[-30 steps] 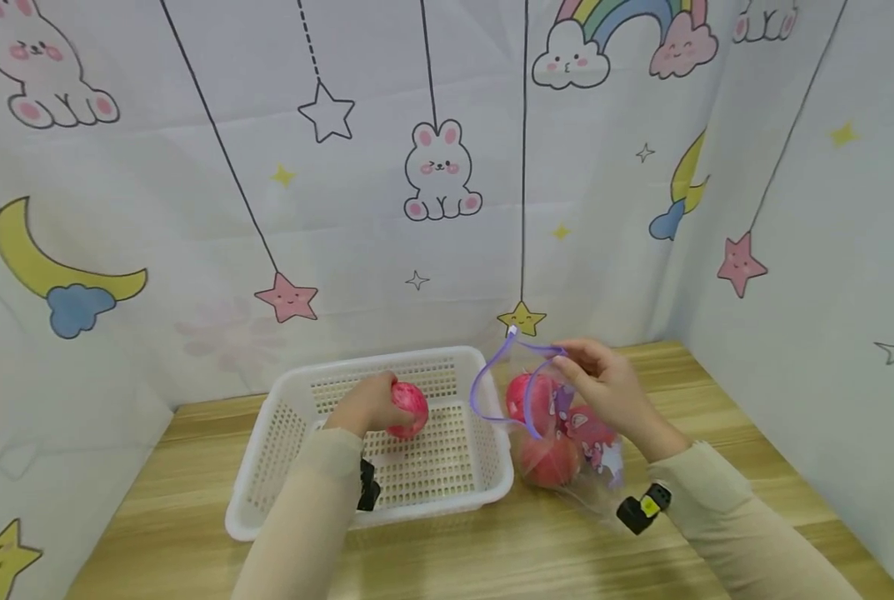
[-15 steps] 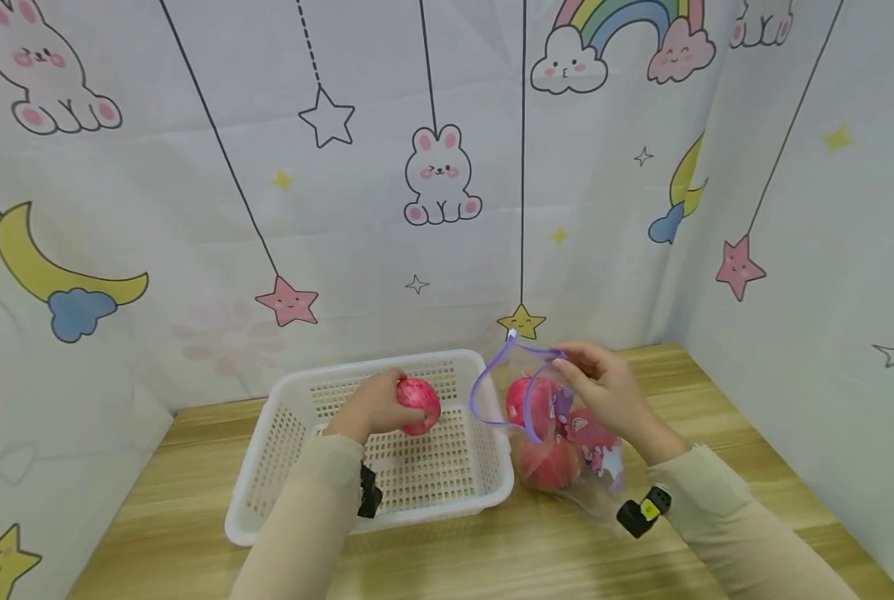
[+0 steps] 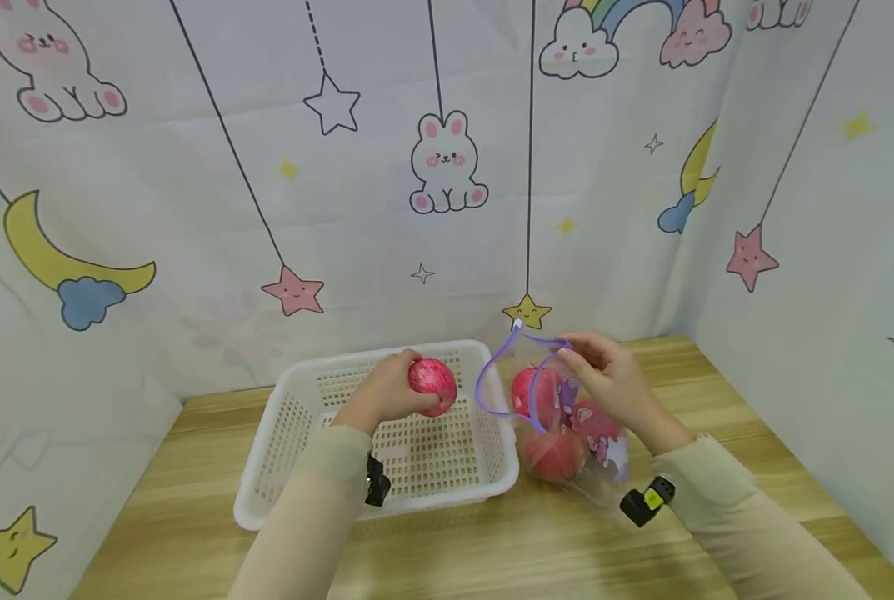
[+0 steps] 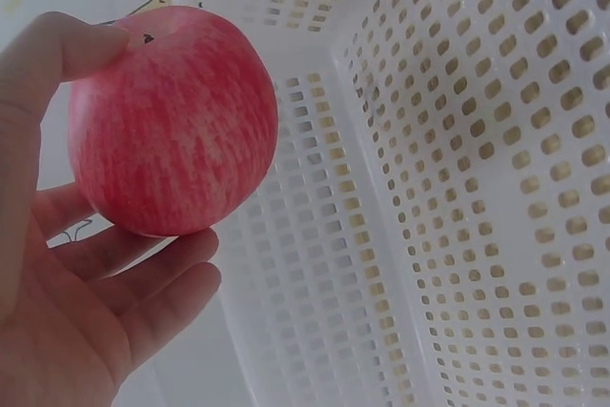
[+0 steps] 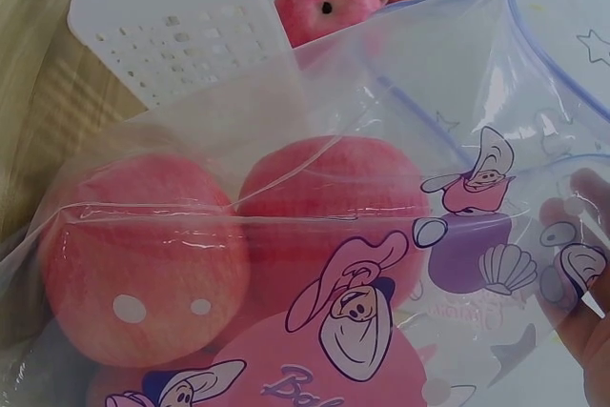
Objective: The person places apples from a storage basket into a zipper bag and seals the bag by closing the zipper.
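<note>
In the head view my left hand (image 3: 388, 393) grips a red-pink apple (image 3: 433, 385) above the white perforated basket (image 3: 447, 499). The left wrist view shows this apple (image 4: 176, 121) between the thumb and the curled fingers, clear of the basket floor. My right hand (image 3: 613, 382) pinches the purple rim of a clear zip bag (image 3: 610, 446), whose mouth gapes toward the basket. Several apples lie inside the bag, among them a front apple (image 3: 554, 454). Cartoon prints on the bag partly cover them. In the right wrist view, the fingers show behind the clear plastic.
Basket and bag stand side by side on a wood-grain table (image 3: 447, 550), the bag to the right. A white cloth (image 3: 372, 233) printed with rabbits and stars hangs behind the table and along its sides. The bag's white slider (image 3: 517, 323) sits at the mouth's top corner.
My left hand has lifted the apple from low in the basket, up and to the right, nearer the bag. My right hand keeps its hold on the bag's rim.
</note>
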